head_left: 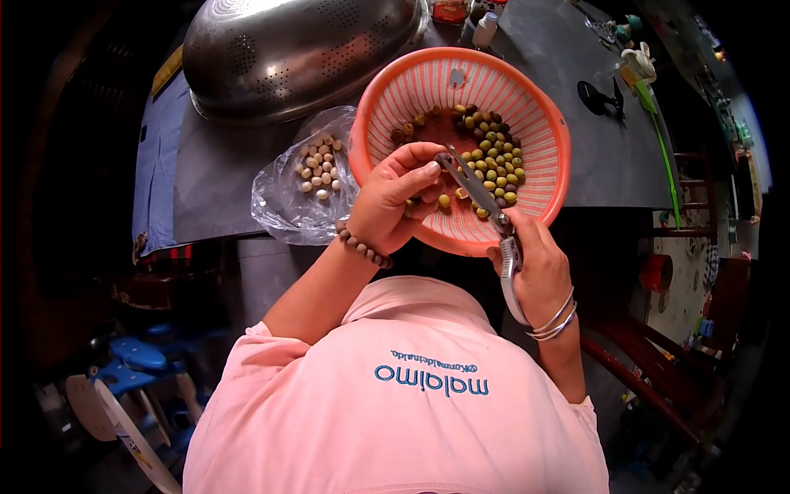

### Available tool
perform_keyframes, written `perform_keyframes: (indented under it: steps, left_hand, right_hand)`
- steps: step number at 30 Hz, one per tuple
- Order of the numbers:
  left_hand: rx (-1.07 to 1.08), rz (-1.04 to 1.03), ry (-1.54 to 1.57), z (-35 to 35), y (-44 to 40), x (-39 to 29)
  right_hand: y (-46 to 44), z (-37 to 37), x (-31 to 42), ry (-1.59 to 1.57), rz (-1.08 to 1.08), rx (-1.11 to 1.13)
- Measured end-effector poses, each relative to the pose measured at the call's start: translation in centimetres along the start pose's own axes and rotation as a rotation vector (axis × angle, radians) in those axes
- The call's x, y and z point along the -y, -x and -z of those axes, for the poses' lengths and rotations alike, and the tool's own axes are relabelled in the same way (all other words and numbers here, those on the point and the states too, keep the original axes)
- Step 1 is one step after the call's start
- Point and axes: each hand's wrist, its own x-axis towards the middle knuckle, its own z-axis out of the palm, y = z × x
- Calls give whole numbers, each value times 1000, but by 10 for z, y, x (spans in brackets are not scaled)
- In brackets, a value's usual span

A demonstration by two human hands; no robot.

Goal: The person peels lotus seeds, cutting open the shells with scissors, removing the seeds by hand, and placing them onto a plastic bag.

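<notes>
My right hand (535, 267) is closed round the handle of a metal cutting tool (477, 189), whose long blades point up and left over an orange plastic basket (553, 152). At the blade tips, my left hand (399, 193) is pinched, its fingers closed on something small that I cannot make out. Green and brown nuts (498, 160) lie in the basket below. Left of the basket, a clear plastic bag (276, 198) holds several pale peeled nuts (321, 169).
A large perforated metal colander (288, 58) is upside down at the back left of the dark table (218, 165). A small white bottle (485, 30) and jars stand behind the basket. On the right are a black stand (601, 99) and a green strip (662, 152).
</notes>
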Motion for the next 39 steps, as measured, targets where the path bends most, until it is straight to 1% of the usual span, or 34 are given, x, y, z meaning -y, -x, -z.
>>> perform_keyframes:
  steps: [7,9,12,21,33,39]
  left_hand:
    - [-30,-33,-53,-4,4,0]
    - [-43,-61,-73,-5,5,2]
    - [-18,-79,-53,-2,6,3]
    - [-29,-146,-101,-4,10,2]
    - [-71,-125,-73,-5,7,2]
    - [-55,-115,-39,-3,8,3]
  right_hand:
    - [2,-3,0,13,-12,17]
    - [2,-5,1,23,19,4]
    - [3,-8,0,-4,31,1]
    - [1,-8,5,-35,29,47]
    - [-2,-13,1,-36,47,9]
    - [1,-18,-1,-71,45,7]
